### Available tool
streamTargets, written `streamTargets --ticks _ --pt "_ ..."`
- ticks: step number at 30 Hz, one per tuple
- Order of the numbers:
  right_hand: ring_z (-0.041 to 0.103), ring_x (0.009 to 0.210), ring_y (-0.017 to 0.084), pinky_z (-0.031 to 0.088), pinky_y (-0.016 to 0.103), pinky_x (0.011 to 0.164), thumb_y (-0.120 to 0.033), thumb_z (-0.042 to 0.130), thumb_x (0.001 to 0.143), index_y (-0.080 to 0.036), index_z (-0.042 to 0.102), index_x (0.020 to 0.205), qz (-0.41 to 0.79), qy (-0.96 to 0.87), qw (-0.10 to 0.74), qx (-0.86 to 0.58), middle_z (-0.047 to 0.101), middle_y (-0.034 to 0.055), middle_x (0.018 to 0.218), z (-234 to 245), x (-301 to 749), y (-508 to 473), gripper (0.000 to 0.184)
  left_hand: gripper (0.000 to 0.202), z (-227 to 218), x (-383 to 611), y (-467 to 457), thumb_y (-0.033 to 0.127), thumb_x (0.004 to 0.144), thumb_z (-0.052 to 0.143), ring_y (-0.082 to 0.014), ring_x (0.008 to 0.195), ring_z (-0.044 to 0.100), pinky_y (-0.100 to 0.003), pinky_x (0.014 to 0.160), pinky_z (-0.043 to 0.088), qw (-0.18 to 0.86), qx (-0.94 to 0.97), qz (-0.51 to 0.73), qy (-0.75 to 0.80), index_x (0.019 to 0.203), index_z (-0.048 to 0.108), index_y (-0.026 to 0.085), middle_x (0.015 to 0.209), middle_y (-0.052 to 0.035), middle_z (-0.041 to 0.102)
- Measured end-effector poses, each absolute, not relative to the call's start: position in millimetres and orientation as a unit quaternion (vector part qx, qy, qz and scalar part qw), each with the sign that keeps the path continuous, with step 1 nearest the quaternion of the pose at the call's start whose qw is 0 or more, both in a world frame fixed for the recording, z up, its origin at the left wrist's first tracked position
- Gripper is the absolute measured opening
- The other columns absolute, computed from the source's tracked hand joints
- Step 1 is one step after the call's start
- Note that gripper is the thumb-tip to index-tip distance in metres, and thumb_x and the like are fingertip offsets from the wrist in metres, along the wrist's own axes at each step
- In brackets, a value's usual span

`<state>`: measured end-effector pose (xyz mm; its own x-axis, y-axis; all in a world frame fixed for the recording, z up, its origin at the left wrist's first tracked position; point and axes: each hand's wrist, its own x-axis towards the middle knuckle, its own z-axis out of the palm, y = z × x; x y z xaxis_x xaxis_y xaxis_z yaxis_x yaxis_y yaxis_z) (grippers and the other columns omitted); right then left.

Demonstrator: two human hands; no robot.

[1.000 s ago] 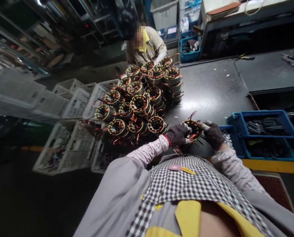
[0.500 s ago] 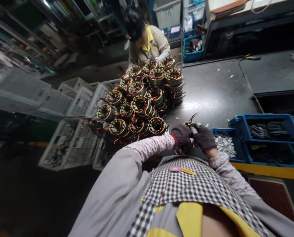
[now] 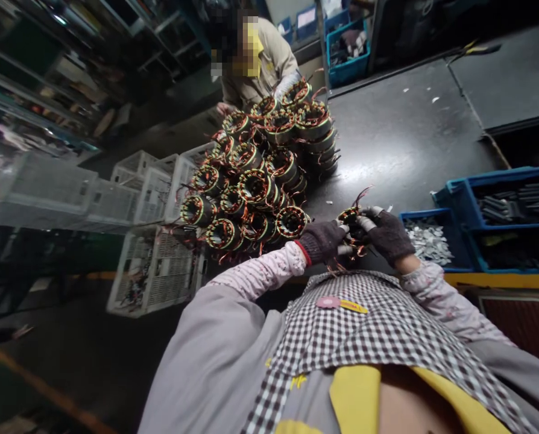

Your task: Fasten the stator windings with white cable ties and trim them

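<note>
Tallied were one handheld copper-wound stator (image 3: 351,226), over a dozen piled stators (image 3: 269,187), one gloved left hand (image 3: 324,241), one gloved right hand (image 3: 389,236), three blue bins (image 3: 472,208) at right, and one checked apron (image 3: 355,334).

Free tabletop (image 3: 382,138) ahead, coil stacks (image 3: 269,193) left

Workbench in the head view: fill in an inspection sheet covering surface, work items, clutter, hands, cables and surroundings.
Surface: dark tabletop, with glare.
Work items: one wound ring between the hands; stacked wound rings to its left.
Clutter: small white scraps; yellow-and-black tool farther off.
Hands: left hand and right hand, both gloved, hold the ring from either side.
Cables: copper-coloured wire ends jut from the held ring.
Surroundings: blue bins right, one with white pieces; pale crates left; co-worker behind the stacks.
</note>
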<state>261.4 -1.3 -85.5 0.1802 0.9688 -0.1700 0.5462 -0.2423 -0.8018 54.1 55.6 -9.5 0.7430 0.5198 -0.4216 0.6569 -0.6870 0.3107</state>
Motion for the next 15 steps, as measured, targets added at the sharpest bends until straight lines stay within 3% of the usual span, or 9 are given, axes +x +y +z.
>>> streamTargets --ticks 3,6,8,11,13,15 --pt "0.082 0.11 0.032 0.063 0.044 0.099 -0.042 0.069 0.103 -0.026 0.085 0.12 0.346 -0.541 0.305 -0.703 0.09 0.0112 0.12 -85 260 -1 0.028 0.033 -12 64 54 0.03 0.114 0.064 -0.0398 0.122 0.082 -0.046 0.097 0.062 0.248 0.898 -0.165 0.323 0.132 0.084 0.011 0.131 -0.0243 0.083" --pt "0.082 0.115 0.035 0.063 0.045 0.101 -0.042 0.068 0.105 -0.025 0.085 0.124 0.343 -0.532 0.298 -0.715 0.089 0.0132 0.124 -81 255 -3 0.031 0.023 -14 69 53 0.026 0.108 0.069 -0.0385 0.114 0.083 -0.045 0.094 0.061 0.279 0.885 -0.16 0.336 0.114 0.088 0.014 0.115 -0.0199 0.086" --pt "0.082 0.119 0.035 0.063 0.046 0.105 -0.042 0.065 0.107 -0.023 0.084 0.13 0.343 -0.522 0.294 -0.723 0.088 0.016 0.129 -78 250 -4 0.035 0.023 -14 66 53 0.032 0.107 0.071 -0.0344 0.102 0.083 -0.042 0.088 0.061 0.303 0.869 -0.151 0.36 0.106 0.087 0.015 0.104 -0.0161 0.086" --pt "0.081 0.122 0.037 0.062 0.05 0.11 -0.041 0.063 0.108 -0.02 0.082 0.136 0.349 -0.513 0.295 -0.726 0.087 0.0188 0.134 -76 245 -6 0.04 0.037 -9 57 59 0.041 0.114 0.057 -0.0228 0.079 0.077 -0.033 0.074 0.058 0.356 0.839 -0.116 0.396 0.109 0.083 0.015 0.089 -0.0085 0.081" --pt "0.082 0.122 0.036 0.063 0.051 0.111 -0.041 0.065 0.106 -0.021 0.085 0.131 0.363 -0.512 0.308 -0.715 0.088 0.0165 0.132 -75 247 -8 0.037 0.04 -5 50 67 0.048 0.115 0.054 -0.0162 0.066 0.066 -0.029 0.066 0.053 0.468 0.769 -0.018 0.435 0.111 0.078 0.016 0.082 -0.0041 0.074" --pt "0.083 0.118 0.034 0.066 0.05 0.11 -0.043 0.067 0.104 -0.024 0.087 0.123 0.41 -0.491 0.364 -0.677 0.09 0.0121 0.126 -71 252 -11 0.034 0.044 -3 45 73 0.061 0.107 0.066 -0.0125 0.06 0.056 -0.027 0.06 0.047 0.587 0.658 0.095 0.461 0.102 0.072 0.019 0.075 0.0002 0.066"
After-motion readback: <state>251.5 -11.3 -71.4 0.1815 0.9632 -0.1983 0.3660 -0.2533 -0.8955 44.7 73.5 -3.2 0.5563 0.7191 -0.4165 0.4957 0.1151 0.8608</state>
